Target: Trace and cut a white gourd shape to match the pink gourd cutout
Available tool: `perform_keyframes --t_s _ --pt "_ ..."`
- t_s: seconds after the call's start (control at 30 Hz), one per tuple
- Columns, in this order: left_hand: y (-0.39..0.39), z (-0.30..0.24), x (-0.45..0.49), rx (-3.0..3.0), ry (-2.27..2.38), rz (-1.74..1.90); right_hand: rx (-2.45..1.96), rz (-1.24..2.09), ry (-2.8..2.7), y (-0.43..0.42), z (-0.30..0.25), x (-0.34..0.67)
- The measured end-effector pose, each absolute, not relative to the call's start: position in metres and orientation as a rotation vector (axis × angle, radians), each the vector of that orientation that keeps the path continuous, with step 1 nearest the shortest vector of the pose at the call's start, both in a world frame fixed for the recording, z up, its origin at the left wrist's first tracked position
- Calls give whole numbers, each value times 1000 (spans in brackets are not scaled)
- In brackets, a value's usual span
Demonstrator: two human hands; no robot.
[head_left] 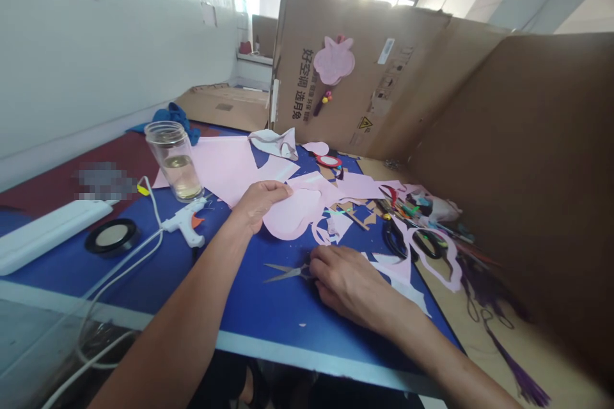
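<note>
My left hand (259,204) rests its fingers on a pale pink cut-out of paper or foam sheet (290,214) and seems to hold its edge. My right hand (345,284) lies closed around the grip of a pair of steel scissors (288,273). Their shut blades point left across the blue tabletop (268,313), and the handles are hidden inside my hand. Pink offcuts (355,186) and coloured scraps lie beyond and to the right of both hands.
A glass jar with yellowish liquid (173,161), a hot glue gun (185,223), a tape roll (112,236) and a white power strip (48,236) stand left. Cardboard partitions (384,77) rise behind and right, with a pink ornament (334,59) hanging there.
</note>
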State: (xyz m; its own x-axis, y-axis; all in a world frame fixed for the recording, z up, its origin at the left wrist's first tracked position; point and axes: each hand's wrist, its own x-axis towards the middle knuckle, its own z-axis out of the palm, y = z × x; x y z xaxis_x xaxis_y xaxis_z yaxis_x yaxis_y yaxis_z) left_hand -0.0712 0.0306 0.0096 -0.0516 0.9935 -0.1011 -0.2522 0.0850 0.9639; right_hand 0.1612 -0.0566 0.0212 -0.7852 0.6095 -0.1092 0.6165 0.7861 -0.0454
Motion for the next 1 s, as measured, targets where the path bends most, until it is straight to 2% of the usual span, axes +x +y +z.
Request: perform_keyframes --t_s 0.13,0.23,0.33,0.5,0.57,0.7,0.9,1.0 --pt "33 8 -74 937 1136 1314 1048 -107 2889 -74 15 180" --pt "34 8 -75 924 1144 1310 1177 -279 2951 -90 12 206" --pt "34 8 -75 938 1161 1288 1408 -693 2939 -104 9 230" --pt "31 9 -70 984 1168 1243 1945 -1713 2703 -105 -1 262" --pt "30 9 -68 998 1176 1206 2096 -1936 2604 -98 -3 269" --pt "28 5 -64 1043 1172 1109 2205 -1949 2576 -70 11 268" --pt "27 -1 -57 1136 1135 969 2075 -1598 2808 -8 31 247" --pt "26 -3 -56 1177 1150 919 1899 -1711 2839 9 24 243"
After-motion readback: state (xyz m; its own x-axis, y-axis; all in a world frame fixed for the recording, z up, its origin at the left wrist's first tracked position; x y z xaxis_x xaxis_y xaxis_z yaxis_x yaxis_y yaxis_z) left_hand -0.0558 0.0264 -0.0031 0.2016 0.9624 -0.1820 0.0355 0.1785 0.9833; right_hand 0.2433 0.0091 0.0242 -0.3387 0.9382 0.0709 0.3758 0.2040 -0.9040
